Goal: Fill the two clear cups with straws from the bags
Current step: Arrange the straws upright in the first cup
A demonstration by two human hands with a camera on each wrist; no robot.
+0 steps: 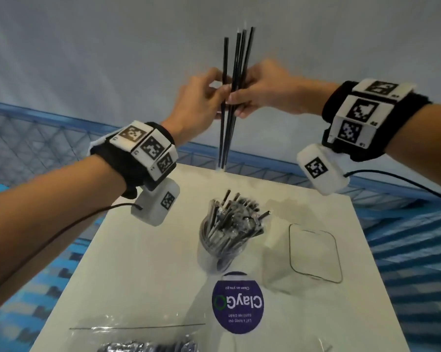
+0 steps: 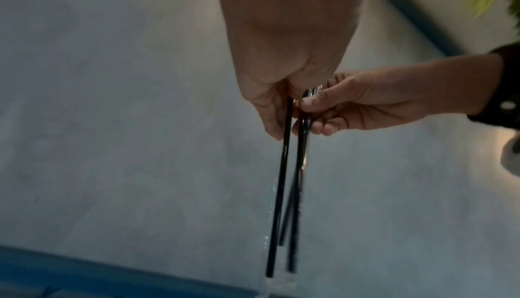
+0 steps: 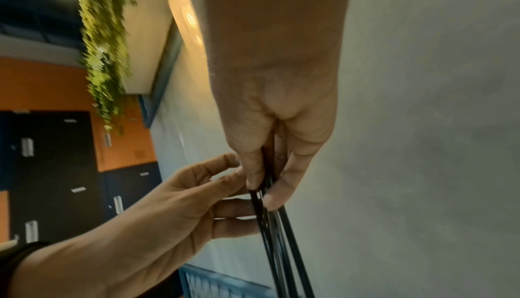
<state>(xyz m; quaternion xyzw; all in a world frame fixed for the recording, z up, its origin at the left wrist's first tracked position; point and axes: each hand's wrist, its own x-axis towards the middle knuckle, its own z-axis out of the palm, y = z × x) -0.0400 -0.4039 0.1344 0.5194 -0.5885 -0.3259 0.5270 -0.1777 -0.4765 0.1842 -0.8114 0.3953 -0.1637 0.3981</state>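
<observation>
- Several black straws (image 1: 236, 80) are being held upright in the air, above the far edge of the white table (image 1: 143, 262), and both hands are meeting on them.
- The right hand (image 1: 262, 88) is gripping the main bundle: its thumb and fingers are curling round the straws at about their middle, with no gap left between them.
- The left hand (image 1: 197, 97) is pinching one straw that is standing a little to the left of the bundle; its other fingers are staying loosely spread, as the right wrist view is showing.
- It seems that the straws are still in thin clear wrappers, but the blur is making this hard to confirm.
- One round clear cup (image 1: 223, 240) in the middle of the table is already holding many straws, and the square clear cup (image 1: 313, 252) just to its right is standing without any.
- A clear bag (image 1: 138, 339) with more straws is lying at the near edge.
- To do this step well, I would be evening the lower ends first, keeping the bundle vertical, then lowering it into the square cup before loosening the grip, so that no straw is slipping out sideways.
</observation>
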